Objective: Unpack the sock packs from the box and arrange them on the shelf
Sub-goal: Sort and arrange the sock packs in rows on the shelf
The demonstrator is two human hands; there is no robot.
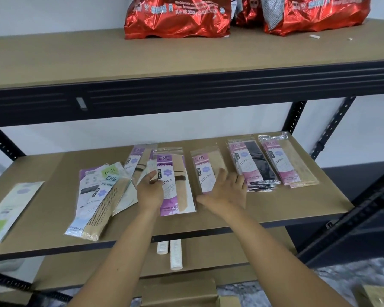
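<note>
Several flat sock packs lie on the middle shelf (pixel 275 202). My left hand (pixel 150 192) grips the left edge of a purple pack (pixel 175 191) with beige socks, thumb on top. With its fingers spread, my right hand (pixel 226 191) rests on the lower end of a pink pack (pixel 205 171) of beige socks. Right of that lie a pink pack with black socks (pixel 252 165) and another pink pack with beige socks (pixel 286 162). A loose overlapping pile of packs (pixel 100 196) sits left of my left hand. One pale green pack (pixel 7 209) lies at the far left.
Red foil snack bags (pixel 175 16) stand on the upper shelf, whose dark beam (pixel 186 94) overhangs the packs. Two white ribbed tubes (pixel 175 254) lie on the lower shelf. A cardboard box (pixel 180 293) sits below my arms. Dark uprights (pixel 333 127) frame the right side.
</note>
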